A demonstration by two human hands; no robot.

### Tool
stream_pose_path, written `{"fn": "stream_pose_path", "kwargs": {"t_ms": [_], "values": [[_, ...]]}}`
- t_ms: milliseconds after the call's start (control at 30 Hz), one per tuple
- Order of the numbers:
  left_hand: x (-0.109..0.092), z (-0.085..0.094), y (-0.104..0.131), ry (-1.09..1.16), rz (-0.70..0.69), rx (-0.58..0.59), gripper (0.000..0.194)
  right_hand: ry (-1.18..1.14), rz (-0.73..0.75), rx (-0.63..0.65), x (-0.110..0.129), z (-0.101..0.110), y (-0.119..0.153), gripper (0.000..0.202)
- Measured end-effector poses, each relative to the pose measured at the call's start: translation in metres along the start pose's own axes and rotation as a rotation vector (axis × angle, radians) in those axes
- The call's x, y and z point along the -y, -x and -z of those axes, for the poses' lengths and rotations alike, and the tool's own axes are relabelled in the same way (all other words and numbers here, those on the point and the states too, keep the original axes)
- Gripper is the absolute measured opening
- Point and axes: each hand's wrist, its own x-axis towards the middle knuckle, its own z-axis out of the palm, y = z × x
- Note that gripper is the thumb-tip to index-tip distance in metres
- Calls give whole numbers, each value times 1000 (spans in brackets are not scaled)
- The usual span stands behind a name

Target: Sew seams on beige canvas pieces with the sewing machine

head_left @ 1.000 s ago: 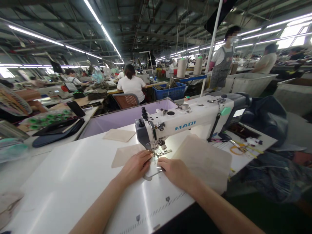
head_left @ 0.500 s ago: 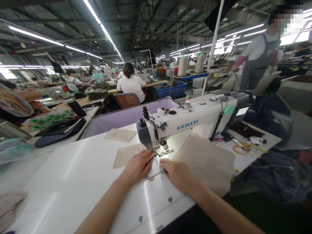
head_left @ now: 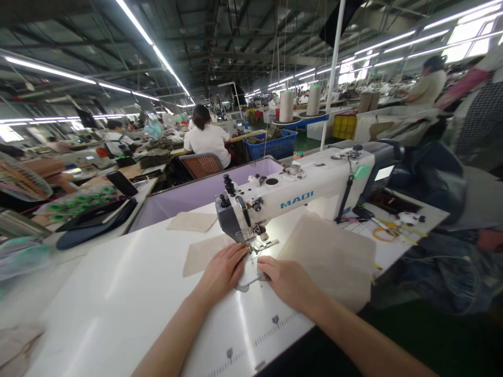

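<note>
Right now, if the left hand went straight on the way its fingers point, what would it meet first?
Most likely the sewing machine's presser-foot assembly, just ahead of the left hand, though depth and height are hard to judge there.

Blue "MAQI" lettering (head_left: 297, 200) on sewing machine (head_left: 328, 177), tabletop ruler marks (head_left: 275, 320) unreadable

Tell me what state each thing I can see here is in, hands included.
Sewing machine, lit at its sewing end.
Left hand, palm down, grip unclear.
Right hand, curled, grip unclear.
Large beige fabric, spread out.
Small beige pieces, lying flat.
Display screen, lit.
Thread cones, upright.
Blue basket, holding cloth.
Scissors, lying down, blades unclear.
</note>
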Motion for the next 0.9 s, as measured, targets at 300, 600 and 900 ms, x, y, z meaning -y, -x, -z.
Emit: {"fn": "stream_pose_path", "kwargs": {"t_ms": [300, 600, 900], "values": [[0, 2, -1, -24, 4, 25, 35, 27, 17, -21, -2, -6, 0, 28], [-1, 1, -1, -92, 81, 51, 37, 29, 27, -58, -2, -8, 1, 25], [-28, 13, -3, 110, 227, 157, 39, -48, 8, -41, -4, -7, 1, 27]]}}
